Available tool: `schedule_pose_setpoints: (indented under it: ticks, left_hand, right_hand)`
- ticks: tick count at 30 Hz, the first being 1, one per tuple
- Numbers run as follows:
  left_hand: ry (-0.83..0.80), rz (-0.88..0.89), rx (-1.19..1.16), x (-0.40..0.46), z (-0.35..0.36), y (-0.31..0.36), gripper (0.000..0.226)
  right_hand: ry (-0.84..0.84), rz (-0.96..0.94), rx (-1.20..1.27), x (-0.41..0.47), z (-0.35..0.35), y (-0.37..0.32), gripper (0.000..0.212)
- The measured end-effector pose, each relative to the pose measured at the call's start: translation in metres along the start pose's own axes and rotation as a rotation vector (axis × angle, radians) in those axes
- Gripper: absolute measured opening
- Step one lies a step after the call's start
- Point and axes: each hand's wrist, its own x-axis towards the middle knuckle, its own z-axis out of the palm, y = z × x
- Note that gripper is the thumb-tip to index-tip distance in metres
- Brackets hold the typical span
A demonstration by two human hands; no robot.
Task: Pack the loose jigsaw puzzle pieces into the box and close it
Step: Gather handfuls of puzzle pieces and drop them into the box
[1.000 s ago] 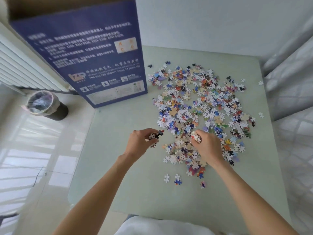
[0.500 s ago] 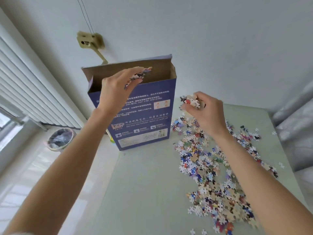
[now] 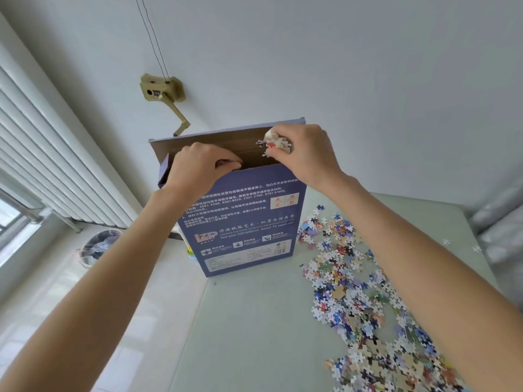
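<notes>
Right fingers (image 3: 278,154) curl around a clump of pieces (image 3: 276,143) above the open top of the box (image 3: 249,219); the right hand (image 3: 305,154) sits at the opening's 3 o'clock end. Left fingers (image 3: 226,162) curl at the near rim, whether on pieces cannot be told; the left hand (image 3: 198,165) sits at 9 o'clock. The box stands upright on the table (image 3: 254,321); loose pieces (image 3: 362,301) spread from its 4 o'clock side.
</notes>
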Motion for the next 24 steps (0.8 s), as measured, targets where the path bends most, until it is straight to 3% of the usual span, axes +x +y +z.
schedule_pose_setpoints:
  ticks: [9, 18, 22, 24]
  left_hand:
    - [0.012, -0.13, -0.259, 0.0, -0.002, 0.001, 0.012]
    - [0.016, 0.001, -0.066, -0.01, 0.004, -0.004, 0.023]
    - [0.118, 0.046, -0.042, -0.024, 0.001, -0.008, 0.017]
    - [0.143, 0.092, 0.02, -0.031, 0.0, -0.01, 0.012]
  right_hand:
    - [-0.139, -0.145, -0.12, 0.018, 0.017, -0.003, 0.018]
    - [-0.28, -0.142, -0.104, 0.022, 0.022, 0.0, 0.017]
    - [-0.323, -0.188, -0.122, 0.024, 0.022, -0.009, 0.029]
    - [-0.328, -0.22, -0.147, 0.025, 0.025, -0.013, 0.024]
